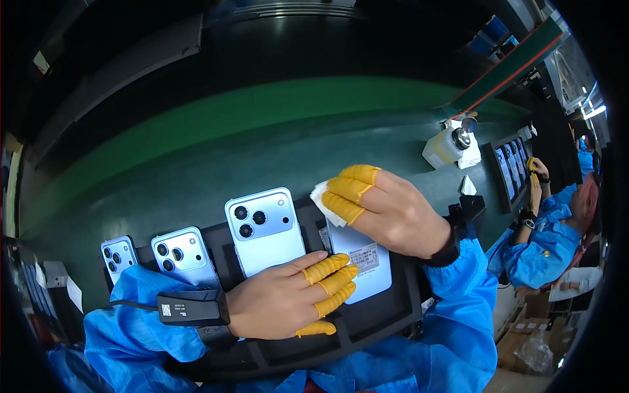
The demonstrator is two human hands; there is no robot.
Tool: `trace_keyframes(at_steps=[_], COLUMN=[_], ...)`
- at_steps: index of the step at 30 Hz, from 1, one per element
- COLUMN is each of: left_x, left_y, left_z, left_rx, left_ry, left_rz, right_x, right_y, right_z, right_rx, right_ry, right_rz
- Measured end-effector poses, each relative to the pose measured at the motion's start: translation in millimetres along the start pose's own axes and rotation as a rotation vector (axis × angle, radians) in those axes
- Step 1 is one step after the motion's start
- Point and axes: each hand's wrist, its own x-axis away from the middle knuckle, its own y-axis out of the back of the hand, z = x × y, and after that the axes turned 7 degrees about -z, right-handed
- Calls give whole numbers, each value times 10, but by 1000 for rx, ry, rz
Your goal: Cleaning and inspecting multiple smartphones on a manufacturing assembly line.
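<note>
My right hand [396,209], in yellow finger cots, pinches a folded white wipe [320,195] against the upper part of a light blue smartphone [373,285]. A white printed label is on that phone's back; its top is hidden by my hand. My left hand [278,295], also in yellow finger cots, lies with fingers stretched out over the phone's left edge. Just beyond my left hand, a second blue phone [268,252] rests back up, its three-lens camera block showing. Two more phones, a middle one [187,252] and a leftmost one [118,252], sit in the same black tray [386,324].
On the green bench [367,147], a translucent bottle with a metal top [442,149] stands beside white cloths [470,156]. A small white wipe [468,186] lies nearer. At right, a co-worker in blue [547,242] reaches over another phone tray [510,171].
</note>
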Motion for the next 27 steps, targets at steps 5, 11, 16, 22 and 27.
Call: trace_keyframes(at_steps=[5, 11, 16, 22, 27], left_x=[61, 86, 1, -52, -173], left_y=[3, 2, 21, 38, 50], left_z=[-36, -11, -61, -20, -51], left_rx=[-46, -19, 18, 53, 39], left_ry=[4, 15, 19, 15, 31], left_rz=[-39, -43, 1, -19, 17], right_x=[75, -33, 124, 74, 170], right_y=[30, -86, -25, -46, 65], right_z=[111, 219, 317, 292, 286], right_rx=[36, 74, 158, 145, 131], right_ry=[-46, -27, -122, -140, -146], right_rz=[37, 7, -15, -8, 26])
